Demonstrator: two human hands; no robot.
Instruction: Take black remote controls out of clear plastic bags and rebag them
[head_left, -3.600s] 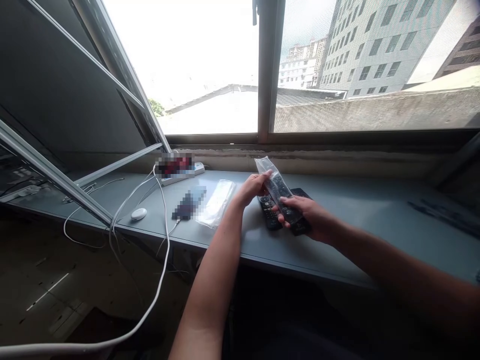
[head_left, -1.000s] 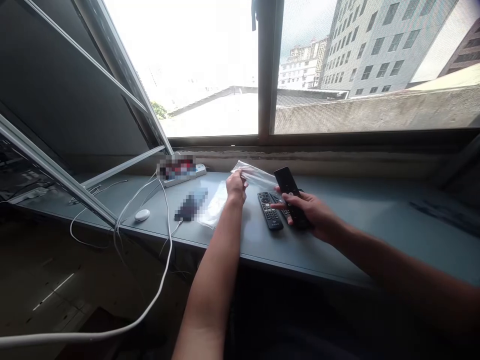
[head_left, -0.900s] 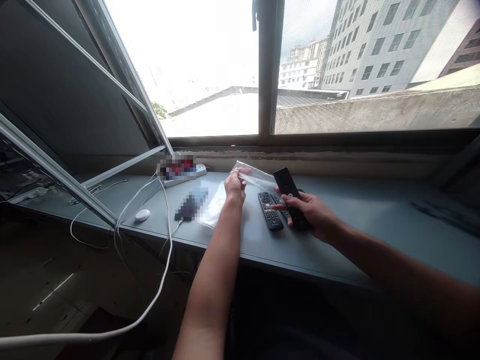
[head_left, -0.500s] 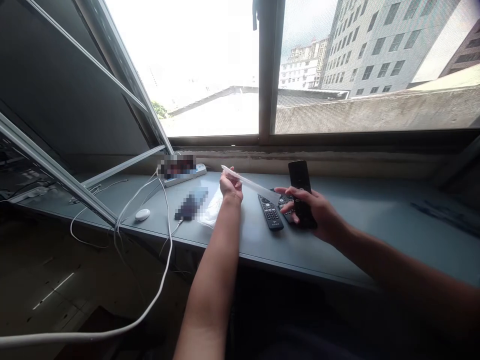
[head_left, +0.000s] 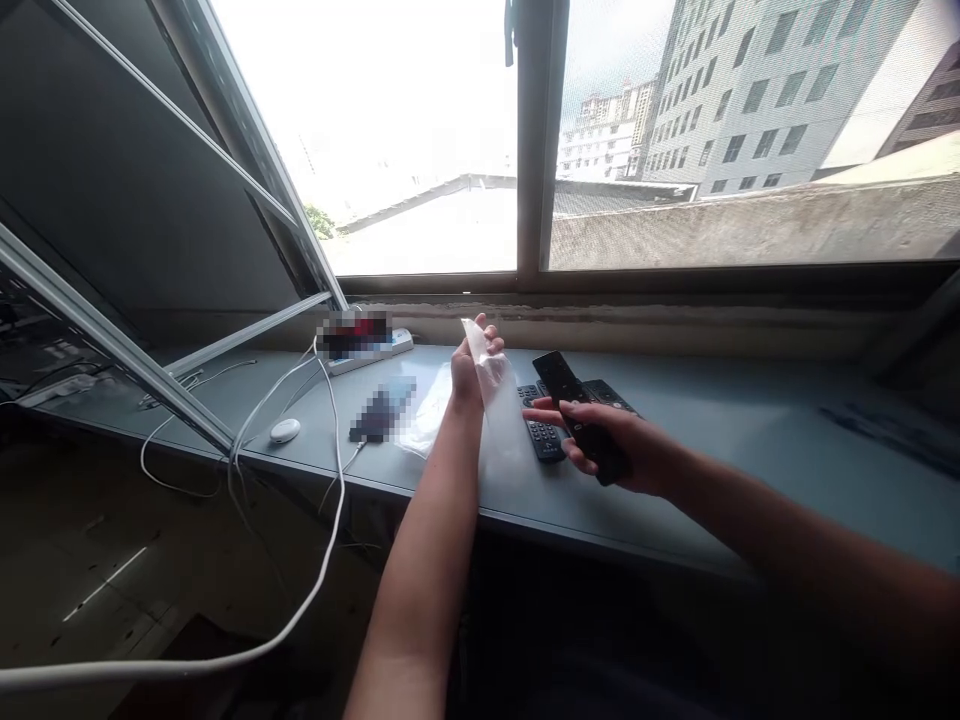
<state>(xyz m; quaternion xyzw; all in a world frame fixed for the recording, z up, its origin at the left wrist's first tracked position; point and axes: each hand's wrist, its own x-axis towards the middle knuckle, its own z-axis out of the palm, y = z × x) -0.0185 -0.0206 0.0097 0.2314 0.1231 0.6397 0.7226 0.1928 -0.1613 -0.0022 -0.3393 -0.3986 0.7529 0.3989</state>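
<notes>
My left hand (head_left: 471, 365) is closed on a translucent plastic sleeve (head_left: 504, 410), which hangs down along its right side. My right hand (head_left: 615, 440) grips a black remote control (head_left: 570, 395), its far end tilted toward the left. Beneath and beside it, two more black remote controls lie on the desk: one remote (head_left: 546, 440) partly behind the sleeve, another remote (head_left: 609, 392) mostly covered by my right hand. Left of my left forearm is a pile of clear plastic bags (head_left: 426, 420).
A phone-like object (head_left: 367, 428), blurred out, lies left on the grey desk (head_left: 720, 400) with a cable attached. Near it are a round white device (head_left: 285, 430) and a white power strip (head_left: 401, 340). A white cable (head_left: 330, 550) loops past the front edge. A metal frame (head_left: 247, 350) leans at left.
The sleeve has swung from stretching between my hands to hanging from my left hand, which has risen slightly right. My right hand has tilted the held remote leftward and lowered it.
</notes>
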